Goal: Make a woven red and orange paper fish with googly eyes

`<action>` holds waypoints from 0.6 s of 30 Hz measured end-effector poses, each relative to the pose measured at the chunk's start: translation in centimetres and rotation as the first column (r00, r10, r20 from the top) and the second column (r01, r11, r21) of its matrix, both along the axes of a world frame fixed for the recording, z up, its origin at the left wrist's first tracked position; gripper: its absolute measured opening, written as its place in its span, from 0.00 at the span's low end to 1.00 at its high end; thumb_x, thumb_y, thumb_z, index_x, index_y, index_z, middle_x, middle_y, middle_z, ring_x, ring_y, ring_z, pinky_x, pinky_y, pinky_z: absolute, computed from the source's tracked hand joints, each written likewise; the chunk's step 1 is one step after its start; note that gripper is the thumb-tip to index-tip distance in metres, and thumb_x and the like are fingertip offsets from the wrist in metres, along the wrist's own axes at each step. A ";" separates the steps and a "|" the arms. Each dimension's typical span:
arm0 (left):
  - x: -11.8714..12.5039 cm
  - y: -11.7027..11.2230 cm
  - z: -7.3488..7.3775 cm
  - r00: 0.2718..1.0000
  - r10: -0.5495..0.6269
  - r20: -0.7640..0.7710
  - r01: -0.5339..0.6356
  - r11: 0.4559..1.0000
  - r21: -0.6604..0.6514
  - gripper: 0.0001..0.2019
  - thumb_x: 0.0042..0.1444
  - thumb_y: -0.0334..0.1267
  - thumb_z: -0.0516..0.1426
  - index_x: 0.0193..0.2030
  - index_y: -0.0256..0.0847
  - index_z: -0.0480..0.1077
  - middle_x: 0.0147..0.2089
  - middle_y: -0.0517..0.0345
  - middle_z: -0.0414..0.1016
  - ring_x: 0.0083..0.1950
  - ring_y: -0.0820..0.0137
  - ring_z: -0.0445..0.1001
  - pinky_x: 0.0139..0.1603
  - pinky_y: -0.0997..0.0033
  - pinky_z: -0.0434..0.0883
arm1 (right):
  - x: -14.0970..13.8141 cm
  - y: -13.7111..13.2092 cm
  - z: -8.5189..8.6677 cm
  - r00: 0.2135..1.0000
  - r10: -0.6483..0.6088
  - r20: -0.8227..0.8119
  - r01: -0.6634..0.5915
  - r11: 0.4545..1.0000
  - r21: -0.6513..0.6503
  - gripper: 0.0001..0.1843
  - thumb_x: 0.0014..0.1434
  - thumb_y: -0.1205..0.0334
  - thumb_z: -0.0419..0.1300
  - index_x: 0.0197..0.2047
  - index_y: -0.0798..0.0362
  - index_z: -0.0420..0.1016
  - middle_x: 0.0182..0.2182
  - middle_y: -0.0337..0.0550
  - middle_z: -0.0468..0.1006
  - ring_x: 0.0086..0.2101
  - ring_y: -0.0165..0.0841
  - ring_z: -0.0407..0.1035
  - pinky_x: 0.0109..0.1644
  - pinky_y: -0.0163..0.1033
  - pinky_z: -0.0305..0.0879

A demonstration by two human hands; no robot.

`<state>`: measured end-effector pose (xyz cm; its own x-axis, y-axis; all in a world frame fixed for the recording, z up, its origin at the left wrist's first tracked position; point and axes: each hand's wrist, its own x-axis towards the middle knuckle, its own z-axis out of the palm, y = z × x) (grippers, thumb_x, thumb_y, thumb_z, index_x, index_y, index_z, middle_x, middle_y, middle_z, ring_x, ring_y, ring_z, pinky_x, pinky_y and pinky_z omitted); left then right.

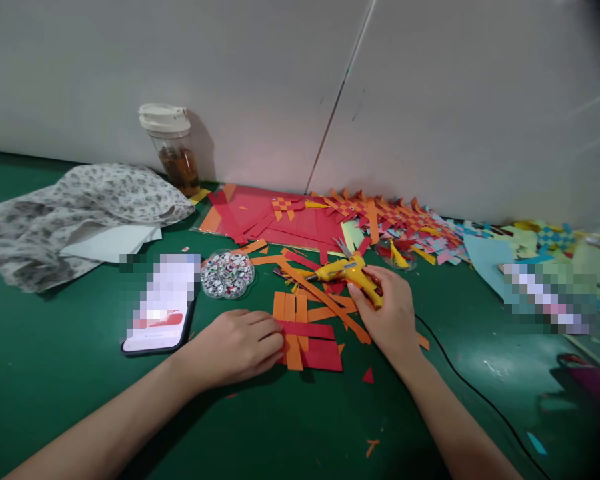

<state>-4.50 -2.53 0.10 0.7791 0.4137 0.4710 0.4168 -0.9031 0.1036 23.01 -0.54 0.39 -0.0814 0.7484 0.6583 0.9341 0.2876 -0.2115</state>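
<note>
A woven mat of red and orange paper strips (pixel 307 337) lies on the green table (pixel 55 380) in front of me. My left hand (pixel 243 347) rests on its left edge, fingers curled and pressing the strips down. My right hand (pixel 387 310) is closed round the handle of a yellow glue gun (pixel 347 272), whose nozzle points left over loose orange strips (pixel 325 301) just behind the mat. The gun's black cord (pixel 460 377) trails off to the right.
A phone (pixel 160 313) lies left of my hand, with a clear tray of googly eyes (pixel 227 273) behind it. Red paper sheets (pixel 280 220), finished woven pieces (pixel 395 217), a drink bottle (pixel 173 147) and patterned cloth (pixel 75 213) line the wall.
</note>
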 end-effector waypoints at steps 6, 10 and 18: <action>-0.1 0.0 -0.2 0.998 -0.009 -0.070 0.006 0.999 -0.043 0.10 0.61 0.35 0.48 0.36 0.38 0.69 0.35 0.53 0.76 0.38 0.68 0.75 0.39 0.69 0.73 | -2.6 -3.0 1.4 0.814 0.580 0.037 -0.577 0.814 -0.076 0.05 0.52 0.71 0.57 0.32 0.53 0.69 0.24 0.40 0.72 0.25 0.32 0.64 0.30 0.38 0.59; -0.2 0.0 -0.5 0.999 -0.009 -0.050 0.008 1.000 -0.028 0.10 0.61 0.35 0.47 0.37 0.37 0.69 0.35 0.52 0.76 0.39 0.68 0.75 0.40 0.69 0.73 | -4.7 -4.3 1.4 0.695 0.712 0.099 -0.663 0.688 -0.296 0.08 0.54 0.68 0.52 0.30 0.54 0.73 0.17 0.37 0.66 0.20 0.29 0.57 0.25 0.37 0.50; -0.1 0.0 -0.5 0.999 -0.008 -0.046 0.008 1.000 -0.014 0.10 0.61 0.35 0.48 0.40 0.38 0.69 0.36 0.52 0.77 0.39 0.68 0.76 0.41 0.68 0.74 | -5.0 -3.8 1.0 0.704 0.673 0.229 -0.554 0.721 -0.416 0.18 0.59 0.66 0.49 0.50 0.58 0.71 0.20 0.39 0.71 0.23 0.30 0.62 0.26 0.37 0.52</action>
